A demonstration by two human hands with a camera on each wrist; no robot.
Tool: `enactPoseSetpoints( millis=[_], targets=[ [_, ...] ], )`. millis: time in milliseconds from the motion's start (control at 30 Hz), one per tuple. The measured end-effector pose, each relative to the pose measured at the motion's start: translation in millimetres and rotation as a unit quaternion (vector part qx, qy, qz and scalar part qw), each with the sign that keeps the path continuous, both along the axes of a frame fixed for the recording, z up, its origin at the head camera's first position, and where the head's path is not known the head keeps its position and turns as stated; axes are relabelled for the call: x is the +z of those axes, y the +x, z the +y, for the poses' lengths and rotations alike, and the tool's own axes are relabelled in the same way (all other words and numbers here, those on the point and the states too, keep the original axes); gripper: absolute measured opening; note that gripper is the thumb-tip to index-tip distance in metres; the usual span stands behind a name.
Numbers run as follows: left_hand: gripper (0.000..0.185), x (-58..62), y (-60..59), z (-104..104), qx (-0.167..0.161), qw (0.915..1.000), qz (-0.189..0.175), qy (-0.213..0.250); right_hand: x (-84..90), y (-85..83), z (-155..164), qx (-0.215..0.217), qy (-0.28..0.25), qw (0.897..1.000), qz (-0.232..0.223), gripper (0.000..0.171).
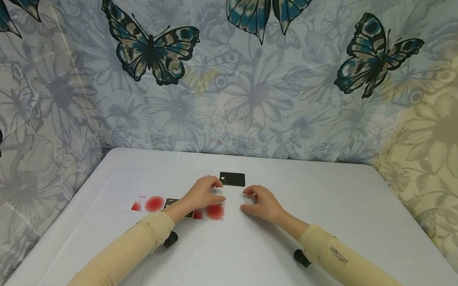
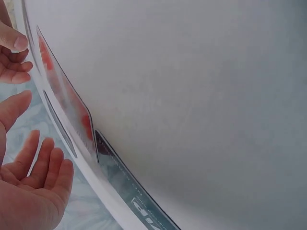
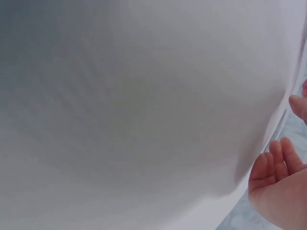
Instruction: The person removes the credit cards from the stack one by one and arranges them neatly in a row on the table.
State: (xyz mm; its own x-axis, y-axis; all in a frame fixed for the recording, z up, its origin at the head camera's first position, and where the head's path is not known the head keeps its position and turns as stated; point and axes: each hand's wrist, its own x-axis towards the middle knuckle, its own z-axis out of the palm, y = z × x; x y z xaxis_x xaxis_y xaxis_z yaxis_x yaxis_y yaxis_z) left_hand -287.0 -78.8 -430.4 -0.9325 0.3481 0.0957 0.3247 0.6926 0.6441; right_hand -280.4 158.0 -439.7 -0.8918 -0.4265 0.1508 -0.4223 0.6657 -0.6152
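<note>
A black card (image 1: 232, 178) lies flat toward the far edge of the table. My left hand (image 1: 202, 192) hovers just left of and nearer than it, fingers relaxed and bent, with nothing in its grasp. On the other side my right hand (image 1: 263, 203) is held with thumb and fingers apart, also holding nothing. Below the left hand a row of cards runs leftward: a white card with red circles (image 1: 215, 211), a dark card (image 1: 171, 201) partly hidden by the left wrist, and another red-and-white card (image 1: 153, 204). In the left wrist view, the dark card (image 2: 136, 191) shows large pale letters.
The white table (image 1: 243, 262) has rounded far corners and backs onto a wall (image 1: 257, 104) patterned with butterflies and flowers. Black wrist devices (image 1: 302, 258) show under both sleeves.
</note>
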Motion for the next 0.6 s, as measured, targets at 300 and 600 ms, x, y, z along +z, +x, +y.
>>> enactPoseSetpoints(
  millis=[300, 600],
  targets=[
    [0.037, 1.7, -15.7, 1.8, 0.023, 0.9996, 0.005, -0.016, 1.3, -15.2, -2.2, -0.02, -0.004, 1.0, -0.009, 0.042],
    [0.039, 0.3, -26.6, 3.1, 0.04, 0.9988, 0.002, -0.028, 0.8, -31.7, -3.6, -0.047, -0.001, 0.999, -0.014, 0.045]
  ],
)
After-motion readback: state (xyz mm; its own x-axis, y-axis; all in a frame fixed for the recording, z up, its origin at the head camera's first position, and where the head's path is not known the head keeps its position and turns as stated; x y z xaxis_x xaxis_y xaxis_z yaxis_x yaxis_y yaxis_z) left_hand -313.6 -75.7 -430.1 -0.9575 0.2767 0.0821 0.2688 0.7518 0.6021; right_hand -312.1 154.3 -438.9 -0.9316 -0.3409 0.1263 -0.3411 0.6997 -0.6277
